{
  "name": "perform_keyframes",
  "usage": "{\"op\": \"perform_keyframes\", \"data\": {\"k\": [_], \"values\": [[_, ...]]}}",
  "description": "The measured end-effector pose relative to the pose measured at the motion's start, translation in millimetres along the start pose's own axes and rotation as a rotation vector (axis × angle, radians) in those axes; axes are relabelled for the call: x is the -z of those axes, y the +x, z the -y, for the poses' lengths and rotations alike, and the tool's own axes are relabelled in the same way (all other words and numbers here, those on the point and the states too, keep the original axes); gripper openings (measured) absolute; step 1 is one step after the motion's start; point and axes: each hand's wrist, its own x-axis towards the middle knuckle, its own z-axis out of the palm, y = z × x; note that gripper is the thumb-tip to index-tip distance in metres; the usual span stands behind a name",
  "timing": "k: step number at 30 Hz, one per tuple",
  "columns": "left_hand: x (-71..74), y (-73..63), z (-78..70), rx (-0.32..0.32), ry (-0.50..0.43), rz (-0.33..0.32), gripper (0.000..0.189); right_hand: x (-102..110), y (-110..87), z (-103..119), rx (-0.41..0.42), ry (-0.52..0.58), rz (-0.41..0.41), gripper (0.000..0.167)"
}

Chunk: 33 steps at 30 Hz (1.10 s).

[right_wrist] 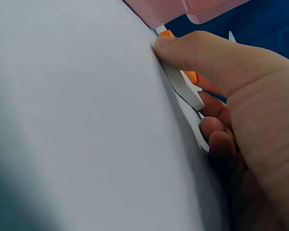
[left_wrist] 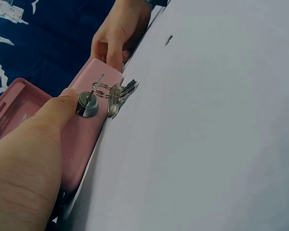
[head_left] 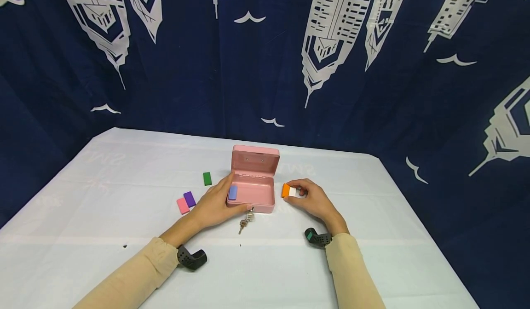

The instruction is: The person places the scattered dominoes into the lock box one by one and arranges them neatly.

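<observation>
A small pink metal cash box (head_left: 264,207) stands on the table with its lid raised. Inside it, against the left wall, lies a light blue block (head_left: 233,192). My left hand (head_left: 215,204) grips the box's left side, thumb along the front beside the lock (left_wrist: 87,105). One key sits in that lock, and a ring with more keys (head_left: 243,225) dangles from it. To the right of the box, my right hand (head_left: 313,201) pinches an orange block (head_left: 285,190) between thumb and finger. A white block (head_left: 292,191) lies against the orange one, partly under that hand.
Left of the box lie a green block (head_left: 207,179), a purple block (head_left: 189,199) and a pink block (head_left: 183,206), the last two side by side. A white cloth covers the table (head_left: 256,272). Behind it hangs a dark blue printed curtain (head_left: 186,79).
</observation>
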Motion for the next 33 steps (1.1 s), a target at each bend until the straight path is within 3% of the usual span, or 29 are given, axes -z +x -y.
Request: {"op": "perform_keyframes", "data": {"k": [13,23,33], "values": [[-0.1,0.3,-0.2,-0.007,-0.005,-0.008,0.116,1.3,0.5,-0.4,0.011,0.001,0.026,0.046],[-0.4,1.4,0.0,-0.02,-0.006,-0.017,0.115,2.7,1.3,2.5,-0.019,0.021,0.004,0.046],[-1.7,0.1,0.3,-0.006,-0.006,-0.013,0.115,1.9,1.7,5.7,0.008,0.009,-0.009,0.049]]}}
